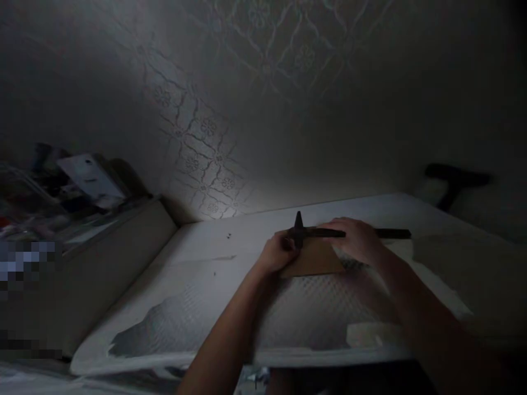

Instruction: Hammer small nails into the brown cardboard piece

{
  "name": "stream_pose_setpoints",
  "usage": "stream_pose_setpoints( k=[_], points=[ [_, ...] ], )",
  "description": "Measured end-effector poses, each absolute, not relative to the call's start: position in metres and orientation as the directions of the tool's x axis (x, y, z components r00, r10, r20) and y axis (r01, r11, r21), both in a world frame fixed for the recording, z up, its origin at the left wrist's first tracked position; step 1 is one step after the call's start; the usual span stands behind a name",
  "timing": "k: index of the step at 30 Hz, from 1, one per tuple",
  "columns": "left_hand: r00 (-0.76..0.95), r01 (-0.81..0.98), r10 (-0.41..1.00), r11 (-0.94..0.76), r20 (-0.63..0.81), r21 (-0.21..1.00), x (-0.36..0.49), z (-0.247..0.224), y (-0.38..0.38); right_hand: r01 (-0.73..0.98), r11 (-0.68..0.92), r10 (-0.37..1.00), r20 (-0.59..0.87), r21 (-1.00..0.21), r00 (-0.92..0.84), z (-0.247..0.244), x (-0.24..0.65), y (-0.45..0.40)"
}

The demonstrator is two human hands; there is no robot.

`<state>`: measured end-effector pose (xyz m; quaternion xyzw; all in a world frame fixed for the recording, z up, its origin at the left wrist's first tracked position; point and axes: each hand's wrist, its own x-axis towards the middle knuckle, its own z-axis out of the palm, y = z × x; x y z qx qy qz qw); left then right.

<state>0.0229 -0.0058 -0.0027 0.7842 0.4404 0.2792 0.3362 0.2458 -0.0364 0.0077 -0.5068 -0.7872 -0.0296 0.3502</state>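
The long, dark, bar-shaped tool with a pointed crosspiece (298,232) lies over the flat tan rectangular board (315,259) on the white bench (206,241), its crosspiece at one o'clock from the left hand (279,252), whose curled fingers clamp it beside the board's edge. The right hand's (356,238) fingers bend over the bar at the board's two o'clock; their exact gap is unclear.
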Motion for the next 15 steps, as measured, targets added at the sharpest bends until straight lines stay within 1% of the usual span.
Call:
stream_pose_setpoints(
  k=[3,7,10,15],
  points=[
    [0.435,0.521,0.889,-0.378,0.143,0.765,0.023,-0.002,-0.006,0.817,0.479,0.773,0.595,-0.319,-0.221,0.008,0.245,-0.036],
    [0.453,0.533,0.879,-0.399,0.147,0.746,0.024,-0.001,-0.007,0.825,0.470,0.792,0.562,-0.314,-0.237,0.009,0.244,-0.038],
    [0.423,0.553,0.896,-0.373,0.134,0.745,0.023,-0.003,-0.006,0.817,0.477,0.782,0.580,-0.324,-0.227,0.009,0.244,-0.037],
    [0.482,0.473,0.867,-0.382,0.130,0.794,0.012,0.000,-0.003,0.825,0.471,0.767,0.608,-0.312,-0.207,0.007,0.249,-0.035]
  ],
)
